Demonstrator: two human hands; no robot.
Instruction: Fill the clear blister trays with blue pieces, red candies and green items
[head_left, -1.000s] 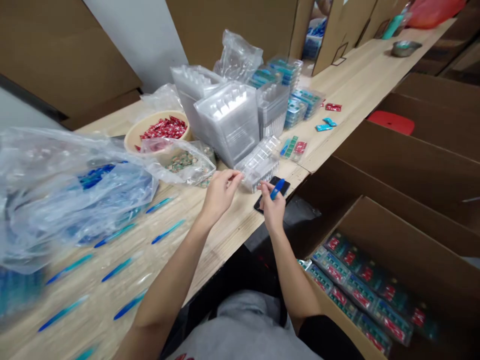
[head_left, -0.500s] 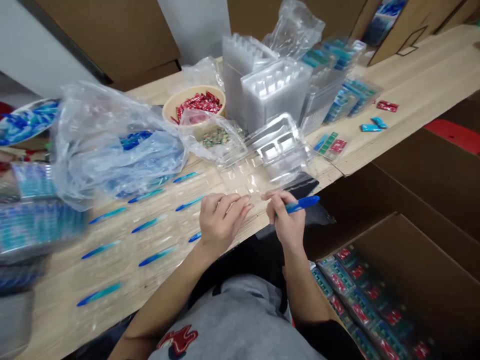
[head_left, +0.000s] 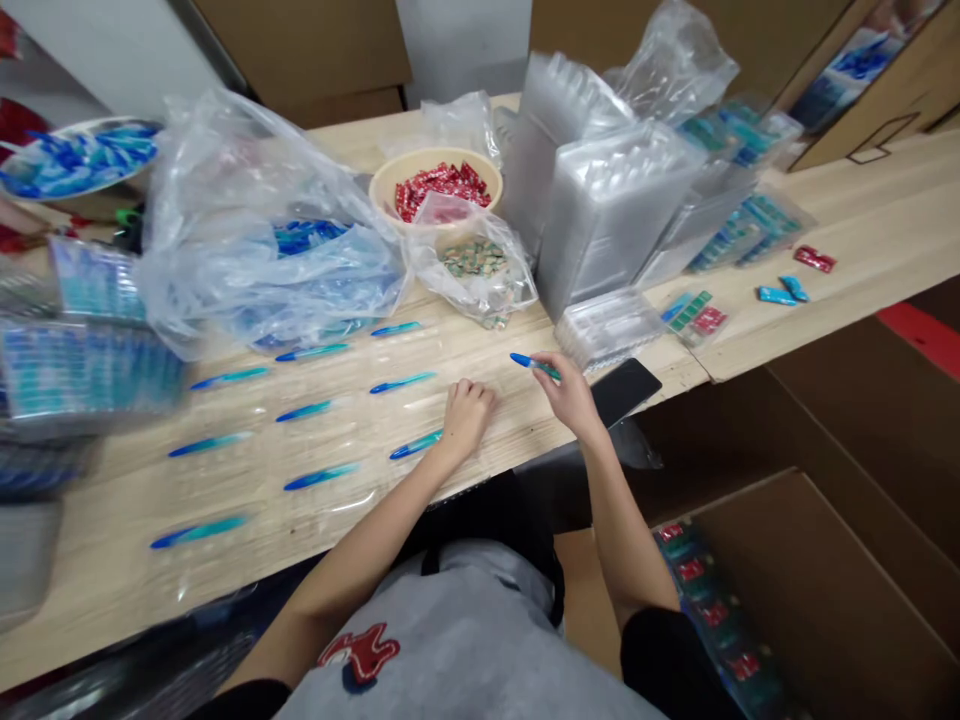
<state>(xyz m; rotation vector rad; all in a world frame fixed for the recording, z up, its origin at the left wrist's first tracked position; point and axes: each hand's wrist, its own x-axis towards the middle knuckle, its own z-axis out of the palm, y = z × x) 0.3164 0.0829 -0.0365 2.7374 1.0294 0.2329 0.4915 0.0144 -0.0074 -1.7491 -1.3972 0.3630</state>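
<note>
My right hand [head_left: 571, 396] pinches a blue and teal pen-shaped piece [head_left: 534, 365] just above the wooden bench [head_left: 480, 330]. My left hand [head_left: 465, 415] rests on the bench with its fingers curled down onto a clear plastic tray [head_left: 491, 400] laid flat there; nothing shows inside the fingers. Several open clear trays, each with one blue piece [head_left: 401, 383] in it, lie in rows to the left. A stack of closed clear trays [head_left: 611, 325] sits just beyond my right hand.
A big clear bag of blue pieces [head_left: 277, 250], a bowl of red packets [head_left: 439, 185], a bag of green items [head_left: 472, 262] and tall stacks of clear trays [head_left: 607, 200] stand at the back. A black phone [head_left: 626, 390] lies at the edge. A cardboard box [head_left: 787, 580] stands at lower right.
The open clear tray that both hands held has been laid flat on the bench. My right hand has turned the blue piece to point left and moved over the tray. The camera swung left.
</note>
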